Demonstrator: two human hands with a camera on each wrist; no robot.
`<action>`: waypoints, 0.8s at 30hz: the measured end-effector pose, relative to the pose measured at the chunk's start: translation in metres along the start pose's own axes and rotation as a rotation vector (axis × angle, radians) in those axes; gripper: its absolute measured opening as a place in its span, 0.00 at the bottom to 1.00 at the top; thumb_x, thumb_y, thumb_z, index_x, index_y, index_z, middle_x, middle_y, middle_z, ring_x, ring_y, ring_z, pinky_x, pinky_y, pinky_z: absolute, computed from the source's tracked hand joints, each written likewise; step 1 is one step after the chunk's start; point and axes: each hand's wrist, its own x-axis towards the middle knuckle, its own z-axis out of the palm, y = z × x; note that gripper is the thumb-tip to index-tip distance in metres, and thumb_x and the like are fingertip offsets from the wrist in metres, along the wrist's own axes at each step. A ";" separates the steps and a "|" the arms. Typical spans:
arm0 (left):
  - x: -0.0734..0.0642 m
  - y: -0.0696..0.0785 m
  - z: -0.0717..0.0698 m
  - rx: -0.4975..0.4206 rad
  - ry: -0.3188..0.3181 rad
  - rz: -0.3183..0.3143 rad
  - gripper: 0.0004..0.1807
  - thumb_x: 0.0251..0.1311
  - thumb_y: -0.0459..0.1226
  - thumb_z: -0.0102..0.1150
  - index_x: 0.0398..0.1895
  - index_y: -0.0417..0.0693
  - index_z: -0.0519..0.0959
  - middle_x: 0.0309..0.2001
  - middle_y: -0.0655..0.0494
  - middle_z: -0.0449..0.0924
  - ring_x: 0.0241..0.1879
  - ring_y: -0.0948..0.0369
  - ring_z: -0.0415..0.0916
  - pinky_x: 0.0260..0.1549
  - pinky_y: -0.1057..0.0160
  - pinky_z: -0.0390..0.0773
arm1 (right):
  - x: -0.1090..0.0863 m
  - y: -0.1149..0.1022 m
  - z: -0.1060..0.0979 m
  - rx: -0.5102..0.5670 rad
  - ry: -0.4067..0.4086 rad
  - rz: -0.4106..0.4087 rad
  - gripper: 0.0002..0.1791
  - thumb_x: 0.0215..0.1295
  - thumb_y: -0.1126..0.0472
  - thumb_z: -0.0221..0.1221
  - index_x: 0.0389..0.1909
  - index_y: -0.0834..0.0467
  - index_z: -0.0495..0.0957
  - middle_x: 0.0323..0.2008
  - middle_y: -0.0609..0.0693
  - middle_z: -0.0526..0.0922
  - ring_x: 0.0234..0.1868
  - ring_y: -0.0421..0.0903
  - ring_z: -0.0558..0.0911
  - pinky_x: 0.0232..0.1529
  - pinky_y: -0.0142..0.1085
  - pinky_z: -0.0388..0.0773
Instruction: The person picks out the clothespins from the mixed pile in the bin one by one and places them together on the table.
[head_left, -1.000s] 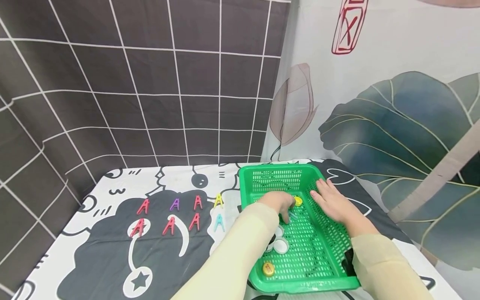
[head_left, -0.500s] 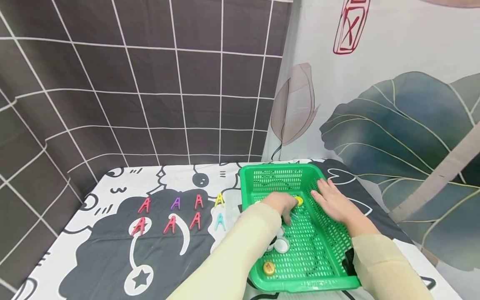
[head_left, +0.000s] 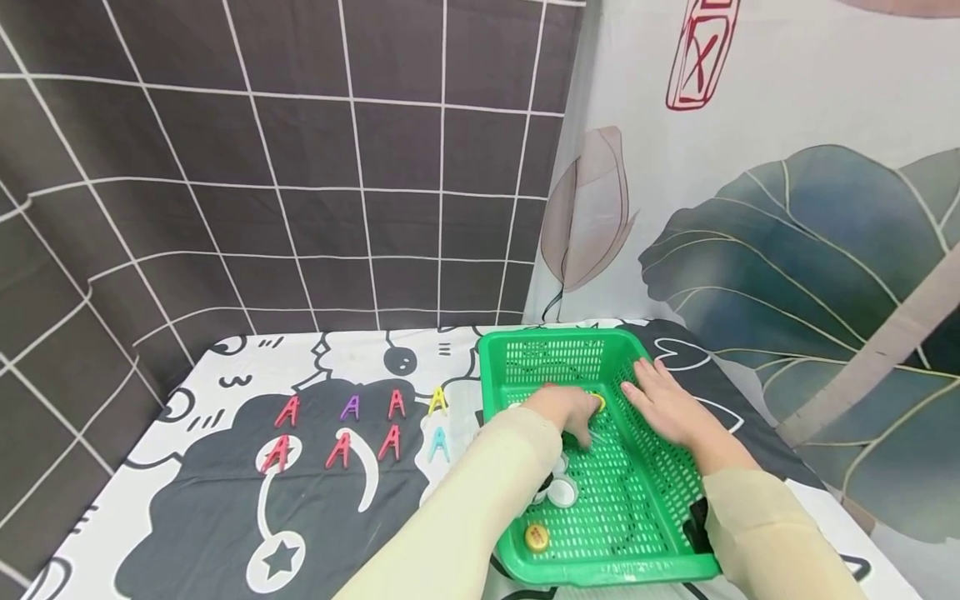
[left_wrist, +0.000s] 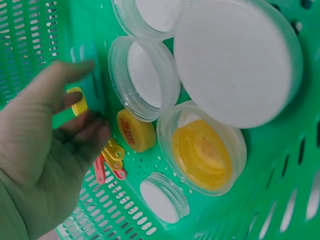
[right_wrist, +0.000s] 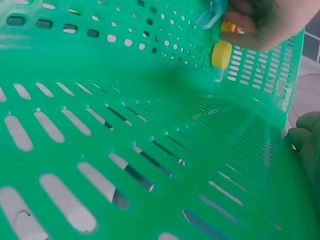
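In the left wrist view my left hand (left_wrist: 45, 135) reaches into the green basket, its thumb and fingers at the two ends of a blue plastic clothespin (left_wrist: 91, 85). The right wrist view shows this blue clothespin (right_wrist: 212, 14) at the fingertips, beside a yellow cap (right_wrist: 221, 55). Red and yellow clothespins (left_wrist: 111, 160) lie just below the fingers, partly hidden. My right hand (head_left: 663, 404) rests with straight fingers on the right wall of the basket (head_left: 603, 575).
White and clear lids (left_wrist: 237, 60) and yellow caps (left_wrist: 136, 131) lie on the basket floor. Left of the basket, on the patterned cloth, several clothespins (head_left: 337, 450) stand in two rows: red, purple, yellow and light blue. A dark gridded curtain (head_left: 300, 167) hangs behind.
My left hand has shifted slightly to the right in the basket and now covers more of the yellow cap. My right hand stays at the right wall.
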 end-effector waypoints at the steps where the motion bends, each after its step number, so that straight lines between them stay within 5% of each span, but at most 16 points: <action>1: 0.000 0.002 0.001 -0.011 -0.002 0.008 0.33 0.49 0.53 0.67 0.60 0.58 0.70 0.53 0.63 0.74 0.54 0.65 0.70 0.52 0.67 0.68 | -0.001 0.000 0.001 0.002 -0.001 0.002 0.39 0.74 0.44 0.33 0.66 0.77 0.48 0.67 0.74 0.47 0.68 0.70 0.41 0.63 0.61 0.42; 9: -0.001 0.016 0.007 0.003 -0.018 -0.001 0.34 0.52 0.53 0.64 0.63 0.60 0.67 0.60 0.63 0.69 0.60 0.65 0.64 0.56 0.65 0.66 | -0.004 0.003 0.005 0.013 0.000 0.016 0.39 0.74 0.44 0.32 0.67 0.77 0.48 0.67 0.74 0.47 0.69 0.69 0.40 0.63 0.61 0.41; 15: -0.006 0.007 0.000 0.006 -0.009 0.003 0.43 0.42 0.56 0.71 0.64 0.65 0.64 0.62 0.62 0.63 0.61 0.64 0.61 0.55 0.63 0.67 | -0.001 0.001 0.003 0.015 0.002 0.012 0.39 0.74 0.43 0.32 0.67 0.76 0.48 0.67 0.73 0.47 0.69 0.69 0.40 0.63 0.61 0.41; 24: -0.006 0.005 0.000 0.052 -0.050 -0.031 0.34 0.44 0.55 0.70 0.54 0.55 0.72 0.50 0.61 0.73 0.50 0.64 0.71 0.48 0.65 0.71 | 0.000 0.001 0.001 0.008 -0.002 0.016 0.39 0.74 0.44 0.32 0.67 0.76 0.47 0.67 0.73 0.46 0.69 0.69 0.40 0.64 0.60 0.41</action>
